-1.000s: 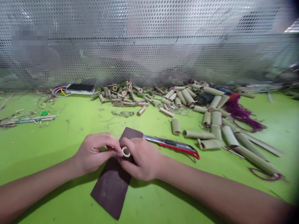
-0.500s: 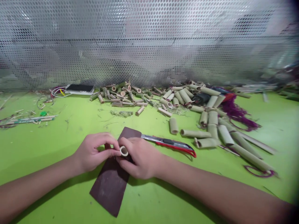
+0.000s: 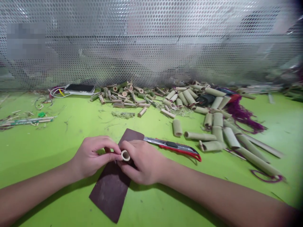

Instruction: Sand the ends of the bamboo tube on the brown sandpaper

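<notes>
1. A short bamboo ring (image 3: 125, 155), pale and hollow with a smooth round opening, is held between the two hands, above the upper part of a dark brown sandpaper sheet (image 3: 110, 192).
2. The left hand (image 3: 94, 156) comes in from the left, its fingers curled and its thumb pressed against the ring's near side.
3. The right hand (image 3: 144, 162) grips the ring from the other side between thumb and fingers, its knuckles up. Both forearms lie low, angled in toward the middle.
4. A utility knife (image 3: 175, 146) with a red-and-black handle and a steel blade lies just beside the sandpaper.
5. Cut bamboo tubes (image 3: 177, 127), dull green and ribbed at the ends, are scattered beyond it, with smaller pieces (image 3: 118, 96) heaped further back.
6. Purple fibres (image 3: 241, 115) trail among the tubes at the right, and a phone (image 3: 80, 88) sits at the back on the left.
7. All this lies on a bright green table (image 3: 47, 151), littered with shavings, before a perforated metal screen (image 3: 151, 47).
</notes>
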Tool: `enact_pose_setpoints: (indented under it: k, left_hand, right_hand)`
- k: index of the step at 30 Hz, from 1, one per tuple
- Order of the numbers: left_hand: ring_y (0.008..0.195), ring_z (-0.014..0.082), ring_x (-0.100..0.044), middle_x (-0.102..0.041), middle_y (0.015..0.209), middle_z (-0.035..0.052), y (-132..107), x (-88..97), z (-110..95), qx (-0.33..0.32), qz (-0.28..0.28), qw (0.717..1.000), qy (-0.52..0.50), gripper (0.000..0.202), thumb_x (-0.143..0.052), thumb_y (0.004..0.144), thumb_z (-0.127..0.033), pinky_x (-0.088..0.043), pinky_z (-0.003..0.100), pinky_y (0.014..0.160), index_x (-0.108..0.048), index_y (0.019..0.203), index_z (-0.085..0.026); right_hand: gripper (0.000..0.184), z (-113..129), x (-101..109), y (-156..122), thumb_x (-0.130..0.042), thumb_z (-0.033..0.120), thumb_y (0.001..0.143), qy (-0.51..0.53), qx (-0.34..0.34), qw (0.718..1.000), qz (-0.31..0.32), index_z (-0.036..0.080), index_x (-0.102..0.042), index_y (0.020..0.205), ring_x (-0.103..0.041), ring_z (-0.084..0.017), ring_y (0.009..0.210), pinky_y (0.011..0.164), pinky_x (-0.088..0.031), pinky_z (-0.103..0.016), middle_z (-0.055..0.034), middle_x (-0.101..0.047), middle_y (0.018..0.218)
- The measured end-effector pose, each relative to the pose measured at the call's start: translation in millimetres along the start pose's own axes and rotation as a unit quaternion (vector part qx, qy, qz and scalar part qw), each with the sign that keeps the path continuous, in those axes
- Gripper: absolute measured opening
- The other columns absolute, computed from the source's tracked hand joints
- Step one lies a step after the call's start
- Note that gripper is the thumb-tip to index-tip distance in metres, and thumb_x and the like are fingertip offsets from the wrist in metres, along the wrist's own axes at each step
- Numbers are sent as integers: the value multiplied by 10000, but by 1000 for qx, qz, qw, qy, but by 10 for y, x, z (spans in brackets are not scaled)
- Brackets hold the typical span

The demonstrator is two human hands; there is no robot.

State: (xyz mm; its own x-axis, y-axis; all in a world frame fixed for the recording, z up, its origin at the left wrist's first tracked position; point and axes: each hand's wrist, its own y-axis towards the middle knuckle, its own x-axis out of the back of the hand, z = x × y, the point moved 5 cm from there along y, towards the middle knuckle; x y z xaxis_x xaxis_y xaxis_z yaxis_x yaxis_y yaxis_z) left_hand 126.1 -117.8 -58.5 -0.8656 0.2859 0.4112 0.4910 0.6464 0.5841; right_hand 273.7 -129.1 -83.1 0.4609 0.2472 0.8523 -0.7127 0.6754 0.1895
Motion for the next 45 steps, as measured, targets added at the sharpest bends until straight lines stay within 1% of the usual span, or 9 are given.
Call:
enact_pose_setpoints:
  k: [7, 13, 15, 20, 23, 27, 34, 39, 45]
  left_hand:
    - [621, 121, -710, -777, 737, 6, 11, 3, -24, -12, 23, 999, 26, 84, -732, 932, -241, -592, 203, 586, -779, 870, -207]
    - [664, 116, -721, -773, 775, 8, -20, -11, -79, -89, 27, 993, 70, 104, -648, 987, -208, -586, 193, 613, -737, 934, -198]
    - [669, 112, -715, -762, 773, 11, -31, -28, -96, -98, 31, 991, 83, 107, -629, 1000, -210, -578, 188, 626, -714, 940, -188]
    - [654, 110, -670, -717, 758, 2, -42, -61, -119, -89, 47, 989, 104, 94, -601, 1005, -186, -532, 187, 610, -657, 929, -184]
    - [674, 120, -632, -685, 775, 2, -57, -84, -100, -81, 79, 989, 100, 93, -562, 1005, -153, -509, 206, 621, -623, 945, -188]
    - [725, 129, -596, -653, 821, -1, -80, -98, -41, -57, 103, 989, 87, 91, -537, 998, -136, -484, 225, 664, -593, 967, -201]
    - [721, 114, -573, -629, 801, -25, -56, -63, 17, -17, 81, 994, 74, 108, -551, 995, -137, -478, 215, 673, -579, 914, -204]
    - [731, 105, -628, -681, 841, -15, -37, -22, 3, -53, 57, 995, 67, 29, -645, 987, -219, -526, 196, 672, -629, 976, -197]
    - [721, 102, -673, -723, 818, -4, -12, -30, -58, -79, 50, 991, 99, 82, -625, 1009, -239, -541, 187, 684, -664, 962, -183]
  right_hand:
    - [103, -15, 8, -12, -504, 288, 885, 0, 1, 1000, 2, 214, -453, 934, -523, -174, 650, 655, -443, -312, -17, -599, 754]
    - [117, -4, 8, -24, -507, 288, 892, -4, 2, 1000, 3, 203, -475, 966, -550, -184, 680, 701, -460, -331, -30, -620, 786]
    - [128, 3, 7, -27, -505, 282, 887, -1, -2, 1000, 5, 201, -473, 980, -560, -190, 691, 719, -471, -342, -34, -624, 794]
    - [110, 8, -7, -26, -494, 272, 871, 0, -16, 1000, 6, 219, -423, 936, -528, -179, 658, 701, -471, -334, -14, -574, 757]
    - [121, 23, -8, -21, -479, 291, 847, -14, 4, 1000, -1, 235, -381, 891, -477, -173, 622, 651, -442, -323, 0, -528, 718]
    - [110, 28, 12, -12, -450, 300, 850, -20, 22, 999, -16, 239, -361, 876, -456, -171, 612, 645, -430, -330, 2, -518, 706]
    - [70, -1, 46, -22, -464, 259, 914, 24, 43, 997, -55, 228, -403, 898, -467, -153, 610, 641, -431, -305, 9, -547, 717]
    - [75, -10, 62, -27, -480, 257, 904, 15, 50, 996, -71, 223, -412, 901, -463, -148, 595, 623, -416, -298, 14, -544, 711]
    - [89, 16, 68, -19, -503, 261, 893, 5, 44, 997, -67, 217, -428, 913, -484, -152, 609, 632, -410, -297, 8, -552, 721]
